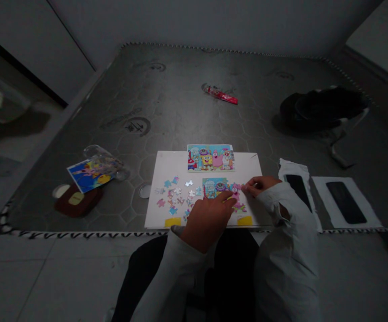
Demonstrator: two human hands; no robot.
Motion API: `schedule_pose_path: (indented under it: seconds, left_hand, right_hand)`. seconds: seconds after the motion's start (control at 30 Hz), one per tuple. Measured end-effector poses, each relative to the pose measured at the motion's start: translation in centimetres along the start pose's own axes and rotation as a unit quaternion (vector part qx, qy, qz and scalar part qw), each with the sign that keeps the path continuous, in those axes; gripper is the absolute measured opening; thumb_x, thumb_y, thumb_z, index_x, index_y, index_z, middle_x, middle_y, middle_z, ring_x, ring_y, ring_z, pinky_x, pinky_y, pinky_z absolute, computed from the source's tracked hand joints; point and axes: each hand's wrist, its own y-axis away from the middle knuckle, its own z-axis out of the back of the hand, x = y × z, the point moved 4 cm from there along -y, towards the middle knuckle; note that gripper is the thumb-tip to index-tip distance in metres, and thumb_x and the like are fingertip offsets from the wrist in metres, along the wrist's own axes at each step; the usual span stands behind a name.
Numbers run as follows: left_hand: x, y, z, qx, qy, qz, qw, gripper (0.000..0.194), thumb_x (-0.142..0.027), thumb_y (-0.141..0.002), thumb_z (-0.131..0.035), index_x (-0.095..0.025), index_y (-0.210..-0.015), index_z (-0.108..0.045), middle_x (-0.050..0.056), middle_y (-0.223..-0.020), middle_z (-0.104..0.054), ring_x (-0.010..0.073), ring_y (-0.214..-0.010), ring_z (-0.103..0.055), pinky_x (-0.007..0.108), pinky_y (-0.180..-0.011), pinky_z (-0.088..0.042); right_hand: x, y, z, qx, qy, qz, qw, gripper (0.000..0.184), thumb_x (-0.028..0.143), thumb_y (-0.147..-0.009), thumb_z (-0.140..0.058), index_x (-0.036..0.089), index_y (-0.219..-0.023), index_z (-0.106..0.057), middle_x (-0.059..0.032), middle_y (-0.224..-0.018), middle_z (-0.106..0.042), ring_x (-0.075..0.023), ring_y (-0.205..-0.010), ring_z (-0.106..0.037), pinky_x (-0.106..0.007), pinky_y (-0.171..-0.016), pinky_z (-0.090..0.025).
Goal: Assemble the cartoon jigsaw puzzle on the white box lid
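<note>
A partly joined jigsaw puzzle point(215, 185) with pink and blue cartoon figures lies on a white board point(160, 167). My left hand point(210, 221) rests over its lower part, fingers stretched out across the joined pieces and hiding some of them. At the puzzle's right edge, the thumb and fingers of my right hand point(262, 184) are pinched on a small puzzle piece point(243, 188), which is mostly covered. Loose puzzle pieces point(177, 191) are scattered to the left of the joined part. Above it lies a picture card point(210, 158) with the same kind of cartoon figures.
Yellow tape point(172, 222) marks the board's front edge. On the left are a brown case point(76, 201), a blue picture sheet point(89, 174) and clear plastic. Dark slabs on white wrapping point(346, 202) lie right. A red packet point(225, 96) and black bag point(324, 107) are farther back.
</note>
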Motion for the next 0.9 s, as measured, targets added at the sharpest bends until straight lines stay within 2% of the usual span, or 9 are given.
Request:
schedule_pose_path:
  seconds: [0.17,0.3,0.53,0.63,0.7,0.8,0.87,0.9]
  left_hand:
    - [0.0,0.0,-0.1,-0.012,-0.001,-0.005,1.000,0.034,-0.030,-0.107,-0.045,-0.028,-0.135,-0.065,0.001,-0.152,-0.062,0.0228,-0.101,-0.077,0.036,-0.066,-0.062]
    - [0.0,0.0,-0.2,-0.015,-0.008,-0.006,1.000,0.033,-0.029,-0.107,-0.046,-0.027,-0.134,-0.065,0.003,-0.149,-0.064,0.0217,-0.097,-0.077,0.033,-0.065,-0.060]
    - [0.0,-0.3,-0.5,-0.059,-0.020,-0.020,0.998,0.028,-0.030,-0.107,-0.048,-0.025,-0.123,-0.070,0.003,-0.141,-0.068,0.0188,-0.085,-0.076,0.031,-0.054,-0.052]
    - [-0.2,0.0,0.1,-0.128,-0.007,-0.034,0.991,0.027,-0.035,-0.107,-0.049,-0.026,-0.118,-0.072,0.002,-0.129,-0.074,0.0163,-0.080,-0.075,0.028,-0.049,-0.045]
    - [-0.7,0.7,1.4,-0.208,0.025,-0.055,0.976,0.029,-0.042,-0.107,-0.050,-0.025,-0.111,-0.074,0.001,-0.111,-0.078,0.0133,-0.076,-0.073,0.026,-0.049,-0.041]
    - [-1.6,2.9,4.7,-0.350,0.128,-0.098,0.923,0.042,-0.045,-0.109,-0.045,-0.022,-0.093,-0.076,-0.003,-0.077,-0.075,0.0087,-0.066,-0.069,0.024,-0.053,-0.043]
    - [-2.5,4.7,6.9,-0.409,0.193,-0.123,0.883,0.049,-0.045,-0.112,-0.038,-0.019,-0.093,-0.075,-0.003,-0.072,-0.074,0.0060,-0.061,-0.066,0.022,-0.057,-0.047]
    - [-2.8,5.6,7.8,-0.438,0.209,-0.115,0.867,0.052,-0.046,-0.112,-0.035,-0.020,-0.090,-0.075,-0.004,-0.070,-0.073,0.0053,-0.059,-0.064,0.022,-0.056,-0.047]
  right_hand:
    - [-0.2,-0.6,0.2,-0.037,-0.012,0.012,0.999,0.026,0.053,-0.082,-0.075,0.027,-0.080,-0.078,0.0031,-0.059,-0.068,-0.0154,-0.058,-0.062,-0.029,-0.059,-0.038]
    - [0.3,-0.7,0.7,-0.079,-0.033,0.007,0.996,0.025,0.052,-0.081,-0.074,0.027,-0.082,-0.079,0.0023,-0.057,-0.066,-0.0159,-0.058,-0.061,-0.028,-0.059,-0.037]
    - [2.2,1.3,1.6,-0.100,-0.088,0.102,0.986,0.032,0.053,-0.088,-0.063,0.027,-0.087,-0.080,0.0005,-0.064,-0.070,-0.0165,-0.061,-0.062,-0.029,-0.059,-0.036]
    - [2.7,1.8,1.9,-0.097,-0.084,0.110,0.986,0.030,0.051,-0.089,-0.063,0.026,-0.086,-0.080,0.0005,-0.064,-0.070,-0.0165,-0.061,-0.062,-0.030,-0.061,-0.036]
    - [2.9,1.8,2.1,-0.091,-0.075,0.113,0.987,0.029,0.049,-0.089,-0.063,0.026,-0.088,-0.080,0.0000,-0.065,-0.071,-0.0170,-0.063,-0.063,-0.030,-0.061,-0.036]
    - [3.0,1.8,2.3,-0.079,-0.059,0.114,0.989,0.030,0.051,-0.090,-0.062,0.027,-0.089,-0.080,-0.0004,-0.067,-0.071,-0.0175,-0.064,-0.064,-0.030,-0.061,-0.036]
    - [3.1,1.9,2.4,-0.082,-0.050,0.118,0.988,0.031,0.052,-0.091,-0.061,0.027,-0.088,-0.080,-0.0005,-0.067,-0.071,-0.0178,-0.064,-0.064,-0.030,-0.061,-0.037]
    - [3.1,1.9,2.3,-0.087,-0.046,0.121,0.988,0.032,0.053,-0.091,-0.061,0.027,-0.087,-0.080,-0.0005,-0.067,-0.071,-0.0179,-0.064,-0.064,-0.030,-0.062,-0.037]
